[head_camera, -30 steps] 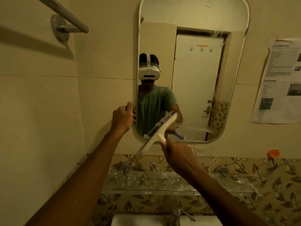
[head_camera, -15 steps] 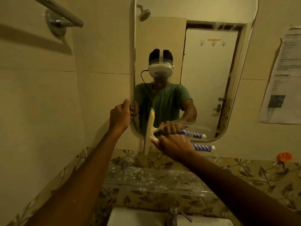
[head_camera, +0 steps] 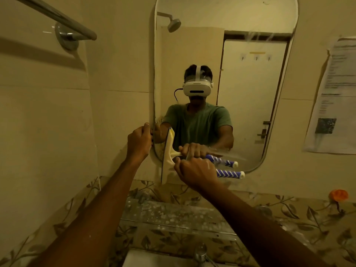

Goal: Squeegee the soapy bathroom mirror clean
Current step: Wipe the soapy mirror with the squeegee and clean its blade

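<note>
Gripping squeegee point(head_camera: 168, 155), right hand point(head_camera: 196, 173), mirror point(head_camera: 250, 93)

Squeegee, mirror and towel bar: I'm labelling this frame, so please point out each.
squeegee point(head_camera: 168, 151): head view, on the cream blade head.
mirror point(head_camera: 250, 83): head view, on the glass over the reflected door.
towel bar point(head_camera: 77, 28): head view, on the metal rod near its end.

The right hand point(head_camera: 196, 172) grips the squeegee point(head_camera: 168, 151), its blade upright against the mirror point(head_camera: 250, 93). The left hand point(head_camera: 139, 141) holds the mirror's left edge.
</note>
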